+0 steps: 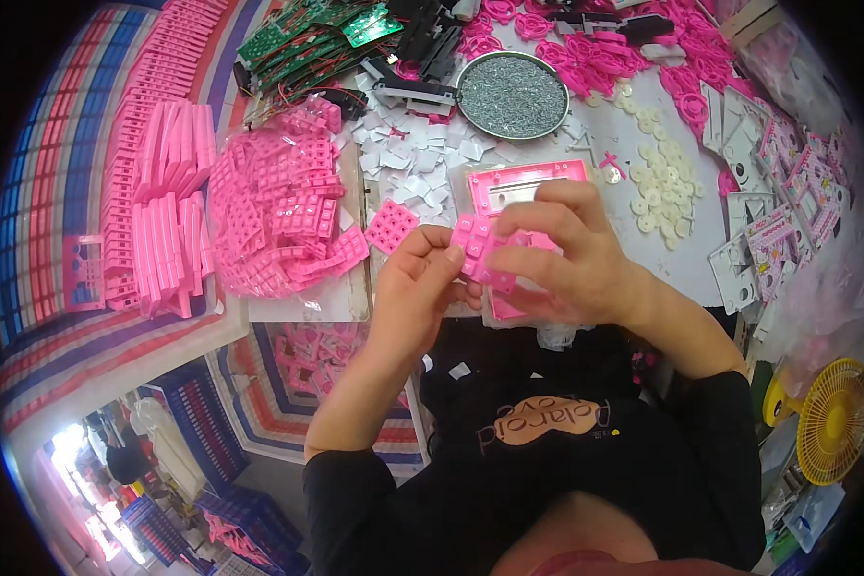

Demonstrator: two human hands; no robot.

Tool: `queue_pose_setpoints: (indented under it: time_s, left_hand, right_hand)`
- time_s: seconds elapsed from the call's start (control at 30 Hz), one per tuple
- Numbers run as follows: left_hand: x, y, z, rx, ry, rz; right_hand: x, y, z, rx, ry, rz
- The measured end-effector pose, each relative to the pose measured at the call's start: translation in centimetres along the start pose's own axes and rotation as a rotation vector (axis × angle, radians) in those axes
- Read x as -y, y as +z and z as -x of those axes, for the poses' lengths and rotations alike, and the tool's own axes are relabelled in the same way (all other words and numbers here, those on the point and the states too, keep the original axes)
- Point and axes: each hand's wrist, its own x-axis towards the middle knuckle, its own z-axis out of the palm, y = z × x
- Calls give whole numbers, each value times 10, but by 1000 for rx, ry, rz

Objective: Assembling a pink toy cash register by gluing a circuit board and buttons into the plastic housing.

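Observation:
My left hand (420,274) pinches a small pink keypad (473,248) by its left edge, thumb on top and fingers underneath. Curled over the keypad's right side is my right hand (571,254), its thumb and fingertips at that edge. Beneath my hands lies a pink rectangular casing (530,173) with a silvery strip inside; my right hand hides much of it. Another pink keypad (392,227) rests on the table just beyond my left hand.
A clear bag of pink keypads (274,206) and stacked pink strips (171,252) lie left. Farther back are green circuit boards (307,48), white squares (418,158), a round tin of small metal pieces (513,94) and pink cords (595,58). Cream discs (664,178) and printed panels (782,226) lie right.

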Motion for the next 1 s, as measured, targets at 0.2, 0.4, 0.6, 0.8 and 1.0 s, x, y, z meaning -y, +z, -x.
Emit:
queue_pose_setpoints:
  time_s: [0.2,0.4,0.6,0.8,1.0]
  left_hand:
    - [10,12,25,120,177,-440]
    - [12,-7,29,-51,538,-1039]
    - [35,-13,-4,51,860,-1297]
    - [44,-12,-12,138,869,-1515]
    - [26,-19,-16,215,855,-1426]
  right_hand:
    - [16,-8,-2,189,247,-177]
    - [1,-24,9,372,713,-558]
    - [-41,19,15,304,510,-253]
    - [-32,11,10,331,476,-27]
    - [-15,6,23,434,201,76]
